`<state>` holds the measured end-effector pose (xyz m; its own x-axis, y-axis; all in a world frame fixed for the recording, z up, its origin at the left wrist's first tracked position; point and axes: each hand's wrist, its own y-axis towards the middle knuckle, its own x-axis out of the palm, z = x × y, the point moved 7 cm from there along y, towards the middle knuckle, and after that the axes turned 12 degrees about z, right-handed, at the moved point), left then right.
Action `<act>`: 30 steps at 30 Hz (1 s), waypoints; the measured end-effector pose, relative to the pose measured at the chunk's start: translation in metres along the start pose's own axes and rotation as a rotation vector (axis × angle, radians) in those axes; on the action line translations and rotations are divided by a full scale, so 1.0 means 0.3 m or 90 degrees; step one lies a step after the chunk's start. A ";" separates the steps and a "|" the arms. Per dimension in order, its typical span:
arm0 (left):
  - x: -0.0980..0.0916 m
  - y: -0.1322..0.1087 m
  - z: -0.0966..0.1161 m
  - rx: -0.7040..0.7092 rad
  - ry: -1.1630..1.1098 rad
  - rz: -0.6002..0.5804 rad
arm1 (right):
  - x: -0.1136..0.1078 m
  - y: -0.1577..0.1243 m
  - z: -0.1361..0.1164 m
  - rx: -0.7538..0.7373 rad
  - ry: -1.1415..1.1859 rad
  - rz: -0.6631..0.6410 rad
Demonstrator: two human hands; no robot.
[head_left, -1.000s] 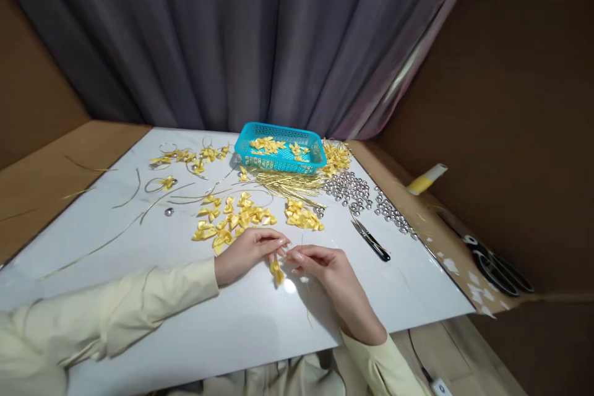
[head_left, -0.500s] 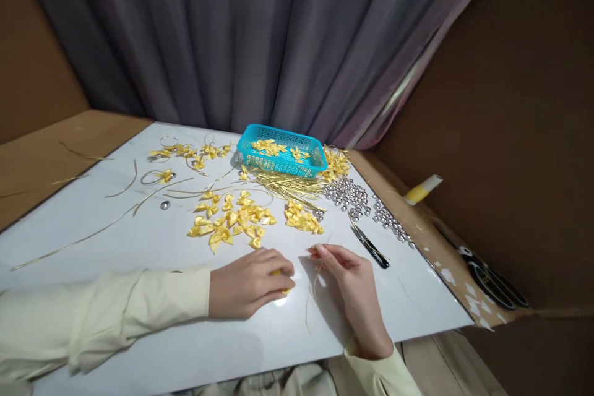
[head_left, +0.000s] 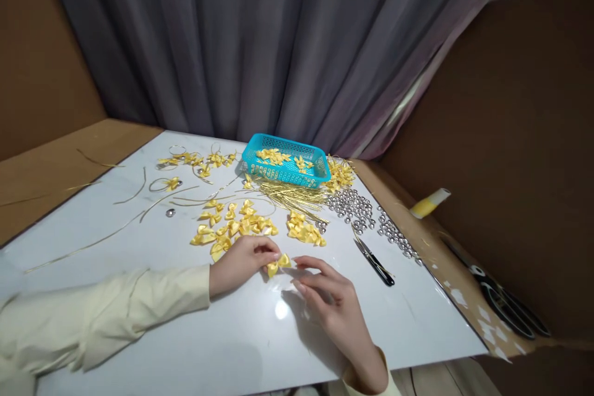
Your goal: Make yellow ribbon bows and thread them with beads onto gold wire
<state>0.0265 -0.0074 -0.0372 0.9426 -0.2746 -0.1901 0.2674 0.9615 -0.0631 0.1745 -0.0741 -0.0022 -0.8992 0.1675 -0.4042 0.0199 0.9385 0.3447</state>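
Note:
My left hand [head_left: 244,262] pinches a yellow ribbon bow [head_left: 278,265] by its left side, between thumb and fingers, just above the white tabletop. Right of the bow is my right hand [head_left: 331,303], its thumb and forefinger a little apart at the bow's right end. Whether a fingertip touches the ribbon is hard to tell, and no thread shows clearly in that hand. Beyond the left hand lies a loose group of yellow bows [head_left: 248,221], partly covered by the hand. A smaller pile of bows [head_left: 304,229] sits to its right.
Behind the bows stands a turquoise basket [head_left: 286,176] with bows inside. Gold cords [head_left: 292,195] lie before it, silver beads [head_left: 352,207] to their right. Small black-handled snips [head_left: 375,263] rest on the right; large scissors [head_left: 505,306] lie past the table edge. Corded bows [head_left: 199,161] are at far left.
My left hand has lifted and turned, bringing the yellow bow into view. My right hand has moved lower and opened; the thin thread it held no longer shows clearly. The view has shifted slightly.

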 end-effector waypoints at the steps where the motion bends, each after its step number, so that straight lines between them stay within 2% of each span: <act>1: -0.002 0.001 -0.002 -0.019 -0.019 0.005 | 0.004 -0.002 -0.016 -0.042 -0.017 -0.003; 6: 0.009 -0.009 -0.007 -0.077 -0.103 -0.024 | 0.041 -0.017 -0.096 -0.234 -0.065 -0.022; 8: 0.023 -0.018 -0.019 -0.113 -0.163 -0.047 | 0.057 -0.023 -0.110 -0.273 -0.070 -0.027; 10: 0.033 -0.024 -0.031 -0.124 -0.202 -0.056 | 0.059 -0.023 -0.102 -0.265 -0.077 -0.011; 12: 0.026 -0.023 -0.029 -0.066 -0.176 -0.032 | 0.033 -0.015 -0.076 -0.212 -0.089 0.053; 15: 0.020 -0.027 0.021 0.135 -0.017 -0.021 | -0.036 0.001 -0.008 -0.036 -0.088 0.173; 17: 0.047 -0.036 0.062 0.262 0.122 -0.077 | -0.062 0.001 0.038 0.098 -0.048 0.201; 19: 0.086 -0.042 0.093 0.341 0.239 -0.165 | -0.072 -0.005 0.071 0.205 -0.002 0.207; 23: 0.153 -0.038 0.153 0.459 0.397 -0.322 | -0.076 -0.019 0.103 0.302 0.042 0.224; 26: 0.172 -0.028 0.170 0.501 0.460 -0.397 | -0.068 -0.022 0.108 0.320 0.092 0.221; 30: 0.153 -0.014 0.147 0.411 0.394 -0.434 | -0.067 -0.025 0.102 0.330 0.168 0.248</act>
<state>0.0774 -0.0235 -0.0024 0.3464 -0.5290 -0.7747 0.9118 0.3841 0.1455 0.2058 -0.0754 -0.0225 -0.8591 0.5035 -0.0916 0.5091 0.8591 -0.0520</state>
